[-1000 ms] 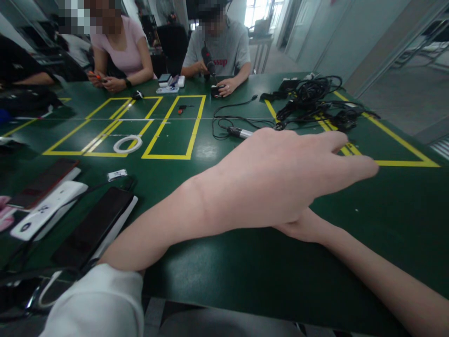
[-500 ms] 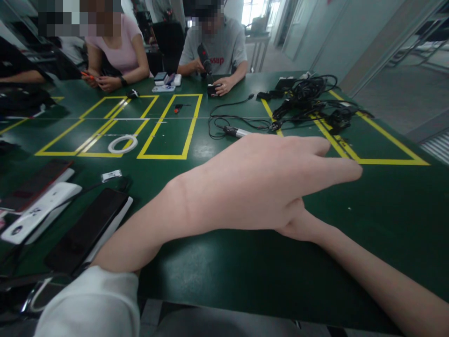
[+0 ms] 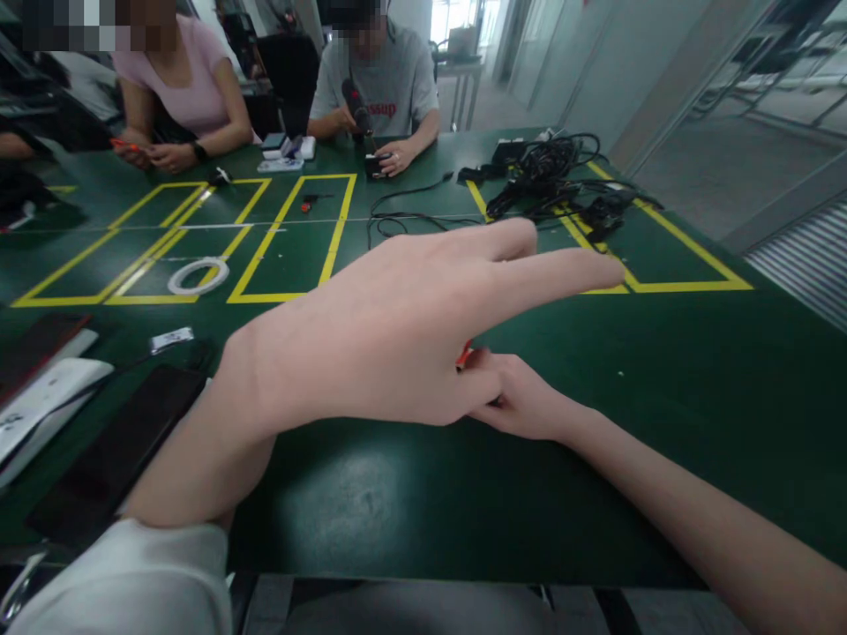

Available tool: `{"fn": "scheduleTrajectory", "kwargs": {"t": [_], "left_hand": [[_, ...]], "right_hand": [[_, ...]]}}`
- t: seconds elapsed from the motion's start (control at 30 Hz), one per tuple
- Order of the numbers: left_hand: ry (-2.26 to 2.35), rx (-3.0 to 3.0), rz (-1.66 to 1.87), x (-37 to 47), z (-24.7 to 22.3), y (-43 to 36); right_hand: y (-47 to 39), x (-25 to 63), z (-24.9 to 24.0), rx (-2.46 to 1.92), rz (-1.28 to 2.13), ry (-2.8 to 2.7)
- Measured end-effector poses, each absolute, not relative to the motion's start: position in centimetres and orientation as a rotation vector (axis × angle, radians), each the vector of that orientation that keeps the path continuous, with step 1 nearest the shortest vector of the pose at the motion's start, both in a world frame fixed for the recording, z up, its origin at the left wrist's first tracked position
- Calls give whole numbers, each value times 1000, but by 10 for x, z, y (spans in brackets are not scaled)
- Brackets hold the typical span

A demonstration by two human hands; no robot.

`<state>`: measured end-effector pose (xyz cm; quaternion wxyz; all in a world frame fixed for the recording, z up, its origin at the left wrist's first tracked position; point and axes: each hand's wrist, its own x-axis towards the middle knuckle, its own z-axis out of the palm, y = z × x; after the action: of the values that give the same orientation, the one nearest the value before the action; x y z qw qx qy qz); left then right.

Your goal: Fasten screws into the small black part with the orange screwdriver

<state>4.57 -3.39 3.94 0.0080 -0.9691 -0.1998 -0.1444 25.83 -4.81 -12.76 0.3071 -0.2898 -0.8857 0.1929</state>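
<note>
My left hand (image 3: 390,326) is large in the middle of the head view, its back to the camera and two fingers stretched out to the right. Its thumb points towards my right hand (image 3: 522,397), which lies partly behind it with curled fingers. Between the two hands a small piece of a red-orange object (image 3: 465,355) shows at my right hand's fingertips. Most of that object is hidden behind my left hand, and what it is cannot be made out.
On the green table (image 3: 694,379) lie a white tape ring (image 3: 198,276), a dark phone (image 3: 123,454), a white device (image 3: 49,410) and tangled black cables (image 3: 552,172). Two people sit across; one holds a black tool (image 3: 357,106) over a small black item.
The view has shifted, so the table's things stand further left. My left hand has drawn back from my right hand, whose fingers now show with a bit of red-orange.
</note>
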Motion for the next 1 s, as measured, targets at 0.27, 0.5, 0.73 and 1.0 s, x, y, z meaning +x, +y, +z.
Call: {"fn": "scheduleTrajectory", "kwargs": {"t": [0.27, 0.5, 0.73, 1.0], "left_hand": [[-601, -3046, -485, 44, 40, -33], [-686, -2976, -538, 44, 37, -33], [-647, -3001, -469, 44, 39, -35], [-683, -3008, -425, 42, 39, -36]], "right_hand": [[-48, 257, -128, -780, 513, -2358], [-47, 256, -128, -801, 507, -2367], [-47, 257, -127, -840, 541, -2380], [-47, 256, -128, -847, 544, -2390]]}}
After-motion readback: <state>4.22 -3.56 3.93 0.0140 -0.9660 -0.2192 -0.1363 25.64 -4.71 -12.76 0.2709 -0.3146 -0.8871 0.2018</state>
